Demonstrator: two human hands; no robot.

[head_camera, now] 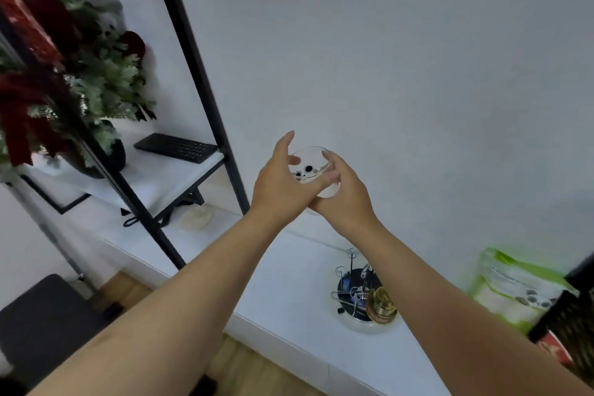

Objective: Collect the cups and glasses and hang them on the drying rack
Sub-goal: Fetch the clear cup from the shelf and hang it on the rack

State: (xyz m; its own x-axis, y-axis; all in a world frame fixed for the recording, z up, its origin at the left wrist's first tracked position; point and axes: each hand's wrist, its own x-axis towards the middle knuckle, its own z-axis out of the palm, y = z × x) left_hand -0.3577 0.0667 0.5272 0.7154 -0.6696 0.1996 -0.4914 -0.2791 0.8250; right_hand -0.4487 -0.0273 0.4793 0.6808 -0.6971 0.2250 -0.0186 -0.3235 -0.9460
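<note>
A clear glass cup [311, 167] with small black-and-white cartoon eyes printed on it is held up in front of the white wall. My right hand [345, 194] grips it from the right and below. My left hand [283, 185] touches its left side with the fingers spread, the thumb across the front. Below, on the white table, stands the wire drying rack [356, 286] on a round dark base, with a gold-coloured cup [382, 304] at its right side. My right forearm hides part of the rack.
A black-framed shelf unit [199, 80] stands at left with a black keyboard [176, 147] and a green-and-red wreath [64, 74]. A green-and-white package [514, 289] and a dark crate [572, 325] sit at the table's right end. A dark chair [45, 325] lies lower left.
</note>
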